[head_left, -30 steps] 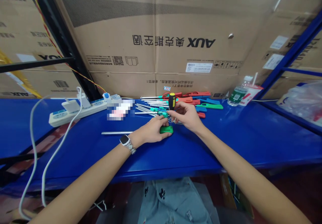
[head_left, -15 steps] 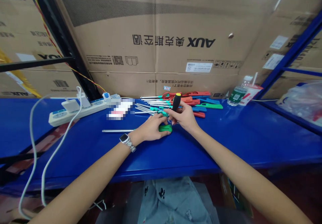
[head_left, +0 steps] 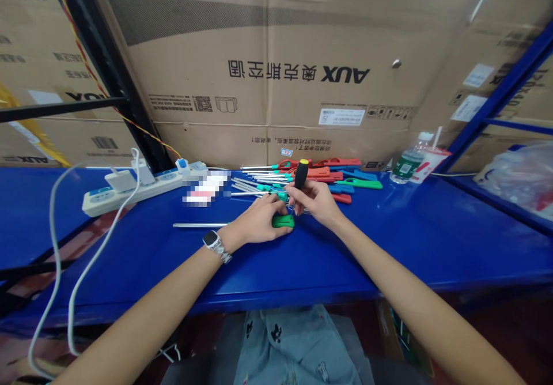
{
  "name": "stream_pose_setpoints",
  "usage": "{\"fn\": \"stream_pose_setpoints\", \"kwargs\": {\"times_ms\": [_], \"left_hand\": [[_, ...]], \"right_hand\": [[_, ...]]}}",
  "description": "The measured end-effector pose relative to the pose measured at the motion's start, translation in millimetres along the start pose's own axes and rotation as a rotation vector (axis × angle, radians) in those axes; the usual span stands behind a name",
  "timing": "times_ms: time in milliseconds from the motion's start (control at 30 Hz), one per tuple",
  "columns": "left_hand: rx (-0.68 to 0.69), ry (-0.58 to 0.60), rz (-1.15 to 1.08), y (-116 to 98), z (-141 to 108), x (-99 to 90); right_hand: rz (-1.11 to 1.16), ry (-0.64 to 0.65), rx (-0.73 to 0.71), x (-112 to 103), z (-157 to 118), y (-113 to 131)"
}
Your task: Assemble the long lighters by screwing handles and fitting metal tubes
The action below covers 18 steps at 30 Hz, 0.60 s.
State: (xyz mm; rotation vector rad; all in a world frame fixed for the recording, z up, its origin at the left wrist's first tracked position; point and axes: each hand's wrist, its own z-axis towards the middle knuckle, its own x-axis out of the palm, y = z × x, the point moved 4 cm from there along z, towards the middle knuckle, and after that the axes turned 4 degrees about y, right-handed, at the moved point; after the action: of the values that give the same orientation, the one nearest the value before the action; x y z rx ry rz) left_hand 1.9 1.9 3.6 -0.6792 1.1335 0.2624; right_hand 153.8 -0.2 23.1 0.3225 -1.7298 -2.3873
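On the blue tabletop lies a green-handled long-neck lighter (head_left: pixel 283 221), its metal tube pointing left. My left hand (head_left: pixel 260 218), wrist banded with a watch, is closed over its body and presses it down. My right hand (head_left: pixel 317 202) grips a screwdriver (head_left: pixel 302 173) with a black handle and yellow end cap, held nearly upright. The thin shaft comes down at the right end of the green handle; whether the tip touches it, I cannot make out. Just behind both hands is a pile of similar lighters (head_left: pixel 332 174) in red, blue and green.
A white power strip (head_left: pixel 129 192) with plugged-in chargers and trailing white cables is at the left. At the back right stand a plastic bottle (head_left: pixel 405 167) and a cup with a straw (head_left: pixel 427 165). A large cardboard box (head_left: pixel 276 102) rises behind the table.
The screwdriver and my right hand have shifted very slightly, and the shaft is now at the green handle's right end. My left hand keeps its hold.
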Motion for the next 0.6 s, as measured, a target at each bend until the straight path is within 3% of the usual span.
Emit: {"fn": "stream_pose_setpoints", "kwargs": {"times_ms": [67, 167, 267, 367, 500, 600], "left_hand": [[0.007, -0.043, -0.032, 1, 0, -8.3], [0.050, -0.202, -0.203, 2, 1, -32.1], [0.044, -0.314, -0.466, -2, 9, -57.5], [0.091, -0.260, -0.619, -18, 21, -71.3], [0.144, -0.234, -0.654, -30, 31, -75.1], [0.124, -0.306, -0.683, -25, 33, -72.0]], "right_hand": [[-0.002, -0.091, 0.001, 1, 0, -5], [-0.029, -0.146, -0.026, 3, 0, -9], [-0.078, -0.056, -0.056, 8, 2, -7], [-0.125, 0.085, -0.062, 13, 6, -1], [-0.195, 0.202, -0.072, 17, 9, 4], [-0.206, 0.228, -0.039, 21, 7, 4]]}}
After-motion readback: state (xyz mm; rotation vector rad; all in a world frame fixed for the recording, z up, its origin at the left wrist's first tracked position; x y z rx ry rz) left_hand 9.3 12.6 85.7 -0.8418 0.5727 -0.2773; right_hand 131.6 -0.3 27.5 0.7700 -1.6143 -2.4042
